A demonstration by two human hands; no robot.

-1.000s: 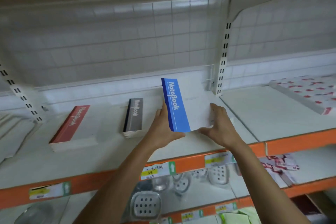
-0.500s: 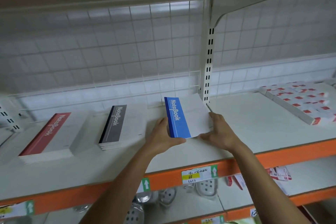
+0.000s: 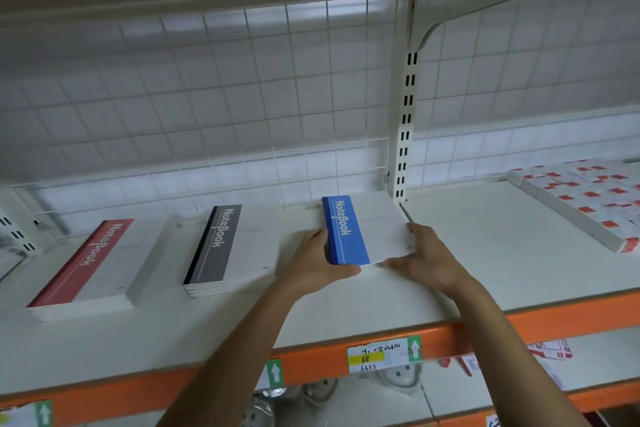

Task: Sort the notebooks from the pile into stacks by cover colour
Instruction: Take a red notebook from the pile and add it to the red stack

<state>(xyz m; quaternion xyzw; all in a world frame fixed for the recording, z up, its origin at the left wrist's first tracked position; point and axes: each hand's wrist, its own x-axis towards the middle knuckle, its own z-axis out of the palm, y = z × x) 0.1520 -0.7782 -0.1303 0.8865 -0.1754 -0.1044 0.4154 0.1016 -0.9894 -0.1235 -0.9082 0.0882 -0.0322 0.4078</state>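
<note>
Blue notebook (image 3: 346, 234) between left hand (image 3: 313, 262) and right hand (image 3: 429, 256), front corners hidden.

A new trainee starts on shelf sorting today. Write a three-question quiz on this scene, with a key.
1. True or false: the blue notebook lies left of the red stack.
2. What sits between those two? A) the grey stack B) a mug C) scissors
3. Fill in: the left hand and the right hand both hold the ____ notebook.
Key: 1 false; 2 A; 3 blue.
</note>
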